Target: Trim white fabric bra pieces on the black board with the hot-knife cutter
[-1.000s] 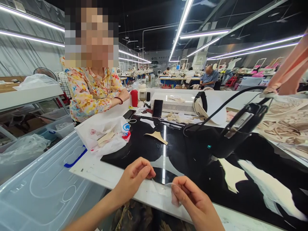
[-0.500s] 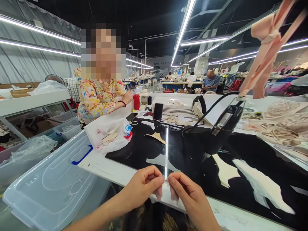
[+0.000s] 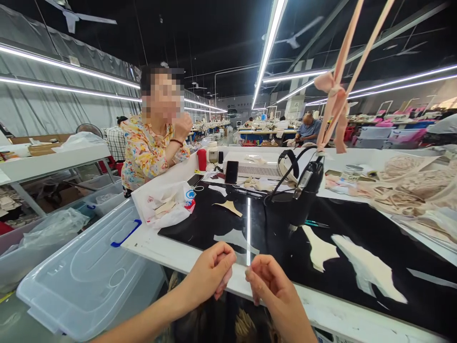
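Note:
My left hand point(image 3: 214, 270) hovers over the table's white front edge, its fingers curled in and thumb pressed against them. Across a small gap, my right hand point(image 3: 272, 287) has its thumb and fingertips drawn together. Anything in either hand is too small or too hidden to make out. Just beyond the hands, a thin translucent cut piece point(image 3: 235, 239) lies on the black table top point(image 3: 273, 250). Further right lie a cream cut piece point(image 3: 320, 251) and a larger white and cream one point(image 3: 373, 270).
A black handheld machine point(image 3: 307, 190) hangs from pink fabric strips point(image 3: 337, 95). Teal-handled snips point(image 3: 316, 224) lie beside it. At left are a plastic bag point(image 3: 169, 207) of pieces and a lidded clear bin point(image 3: 85, 271). A co-worker in a floral shirt point(image 3: 146, 147) leans at the table's far left.
My hands are slightly further apart, and the left fingers are curled more tightly. The co-worker's hand has risen from the table edge towards the face. My view has shifted a little.

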The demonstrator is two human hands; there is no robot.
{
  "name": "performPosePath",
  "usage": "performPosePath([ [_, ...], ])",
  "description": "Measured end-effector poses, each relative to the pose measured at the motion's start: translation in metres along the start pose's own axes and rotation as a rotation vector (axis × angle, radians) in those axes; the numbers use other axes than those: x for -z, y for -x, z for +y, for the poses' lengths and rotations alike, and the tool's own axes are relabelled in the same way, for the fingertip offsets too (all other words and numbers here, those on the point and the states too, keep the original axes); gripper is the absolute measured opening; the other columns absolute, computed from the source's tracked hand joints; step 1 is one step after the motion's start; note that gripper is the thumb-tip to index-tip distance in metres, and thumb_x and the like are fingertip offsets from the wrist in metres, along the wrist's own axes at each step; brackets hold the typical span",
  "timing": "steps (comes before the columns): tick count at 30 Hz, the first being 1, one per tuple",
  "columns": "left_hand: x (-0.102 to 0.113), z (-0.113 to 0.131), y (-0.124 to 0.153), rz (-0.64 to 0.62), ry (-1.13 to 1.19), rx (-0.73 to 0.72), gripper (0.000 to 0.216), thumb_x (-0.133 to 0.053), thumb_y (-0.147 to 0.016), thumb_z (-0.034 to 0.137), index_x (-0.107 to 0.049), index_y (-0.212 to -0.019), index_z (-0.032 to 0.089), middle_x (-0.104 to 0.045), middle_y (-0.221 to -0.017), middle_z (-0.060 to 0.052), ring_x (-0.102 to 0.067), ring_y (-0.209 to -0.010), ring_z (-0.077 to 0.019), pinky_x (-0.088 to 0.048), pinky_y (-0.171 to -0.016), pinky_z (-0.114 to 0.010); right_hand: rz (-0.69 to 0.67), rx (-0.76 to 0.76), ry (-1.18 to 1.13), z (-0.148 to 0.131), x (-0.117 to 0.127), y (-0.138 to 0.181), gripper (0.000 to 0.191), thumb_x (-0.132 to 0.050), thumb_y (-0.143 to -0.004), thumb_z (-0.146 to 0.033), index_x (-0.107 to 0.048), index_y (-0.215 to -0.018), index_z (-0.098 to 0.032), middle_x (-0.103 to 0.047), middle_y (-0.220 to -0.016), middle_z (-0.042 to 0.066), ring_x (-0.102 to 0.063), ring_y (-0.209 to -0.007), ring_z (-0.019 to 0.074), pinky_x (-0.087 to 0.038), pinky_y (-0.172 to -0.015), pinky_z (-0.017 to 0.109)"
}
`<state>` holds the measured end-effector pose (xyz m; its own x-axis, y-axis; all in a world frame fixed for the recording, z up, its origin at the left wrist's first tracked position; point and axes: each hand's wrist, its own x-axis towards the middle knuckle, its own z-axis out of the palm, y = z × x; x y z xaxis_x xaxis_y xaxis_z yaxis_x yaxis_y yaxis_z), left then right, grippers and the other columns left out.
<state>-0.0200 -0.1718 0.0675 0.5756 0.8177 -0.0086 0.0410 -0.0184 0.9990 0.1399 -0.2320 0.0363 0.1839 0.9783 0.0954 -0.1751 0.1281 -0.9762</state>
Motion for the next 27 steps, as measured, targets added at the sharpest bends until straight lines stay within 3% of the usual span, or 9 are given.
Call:
performPosePath([
  [4, 0.003, -0.006, -0.007, -0.007, -0.003, 0.022, 0.037, -0.052, -0.096, 0.058, -0.046, -0.089, 0.022, -0.036, -0.047, 0.014, -0.026, -0.033, -0.0049, -0.026, -0.035, -0.016, 0.026, -0.024, 0.172, 0.006, 0.007, -0.005, 0.041, -0.072, -0.081, -0.061, -0.07, -0.089, -0.021, -0.05, -0.06, -0.005, -0.041, -0.05, 0.0108, -0.033, -0.048, 0.024],
  [10, 0.018, -0.008, -0.037, -0.019, -0.167, 0.006, 0.031, -0.051, -0.097, 0.05, -0.048, -0.087, 0.021, -0.037, -0.046, 0.013, -0.026, -0.036, -0.006, -0.023, -0.041, -0.019, 0.051, 0.145, 0.449, 0.017, 0.016, -0.029, 0.033, -0.068, -0.086, -0.056, -0.078, -0.09, -0.026, -0.07, -0.083, 0.003, -0.061, -0.07, 0.0174, -0.048, -0.064, 0.026],
  [15, 0.035, -0.004, -0.074, -0.021, -0.367, -0.024, 0.027, -0.051, -0.096, 0.044, -0.058, -0.087, 0.019, -0.048, -0.052, 0.008, -0.04, -0.048, -0.0097, -0.03, -0.05, -0.022, 0.027, 0.255, 0.691, 0.02, 0.025, -0.056, 0.034, -0.058, -0.095, -0.053, -0.078, -0.102, -0.027, -0.07, -0.083, 0.004, -0.063, -0.067, 0.018, -0.052, -0.063, 0.027],
  [20, 0.05, -0.002, -0.103, 0.002, -0.701, -0.119, 0.027, -0.053, -0.095, 0.041, -0.067, -0.086, 0.02, -0.057, -0.061, 0.005, -0.051, -0.057, -0.0121, -0.029, -0.054, -0.024, 0.043, 0.375, 0.951, 0.022, 0.027, -0.078, 0.034, -0.049, -0.101, -0.05, -0.075, -0.102, -0.028, -0.07, -0.085, 0.004, -0.067, -0.077, 0.0203, -0.054, -0.069, 0.03],
  [27, 0.052, -0.02, -0.123, -0.04, -1.072, -0.158, 0.024, -0.05, -0.101, 0.039, -0.07, -0.1, 0.024, -0.075, -0.083, -0.002, -0.07, -0.075, -0.0206, -0.039, -0.063, -0.027, 0.08, 0.504, 1.171, 0.029, 0.022, -0.091, 0.04, -0.039, -0.106, -0.044, -0.073, -0.1, -0.023, -0.067, -0.078, 0.004, -0.06, -0.069, 0.0195, -0.049, -0.063, 0.032],
])
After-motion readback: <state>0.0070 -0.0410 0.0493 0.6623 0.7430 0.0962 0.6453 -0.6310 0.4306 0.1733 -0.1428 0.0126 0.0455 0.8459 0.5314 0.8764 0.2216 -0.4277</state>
